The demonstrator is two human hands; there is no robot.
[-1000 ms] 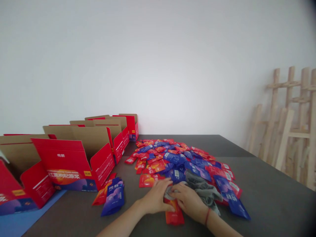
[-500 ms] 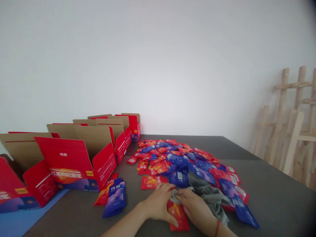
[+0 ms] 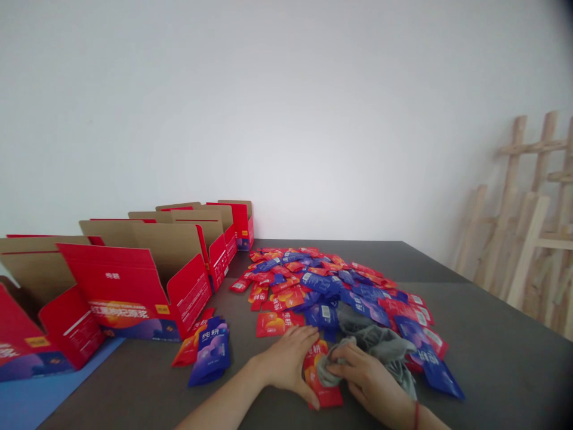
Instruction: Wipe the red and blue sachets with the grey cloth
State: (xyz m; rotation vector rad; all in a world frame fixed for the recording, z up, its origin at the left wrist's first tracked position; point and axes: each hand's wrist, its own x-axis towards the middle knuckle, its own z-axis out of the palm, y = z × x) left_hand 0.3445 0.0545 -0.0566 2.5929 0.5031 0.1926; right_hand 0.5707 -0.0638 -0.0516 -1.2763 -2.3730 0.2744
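Note:
A red pouch [image 3: 330, 396] with orange fruit printing lies flat on the table in front of me. My left hand [image 3: 290, 361] holds it at its left side, fingers at the top end and thumb near the bottom corner. Bunched under the fingers of my right hand [image 3: 364, 376] is a grey cloth [image 3: 329, 373], pressed on the middle of the pouch. The rest of the cloth trails right, over the near edge of the pile of red and blue pouches [image 3: 320, 283].
Open red cardboard boxes [image 3: 120, 292] stand in a row along the left, one partly on a blue sheet [image 3: 58, 394]. A blue pouch [image 3: 210, 352] overlaps red pouches beside them. Wooden frames [image 3: 514, 227] lean at the right wall beyond the dark table [image 3: 492, 334].
My right hand has moved the cloth from the top of the red pouch down to its middle, uncovering the printed top. My left hand stays at the pouch's left side.

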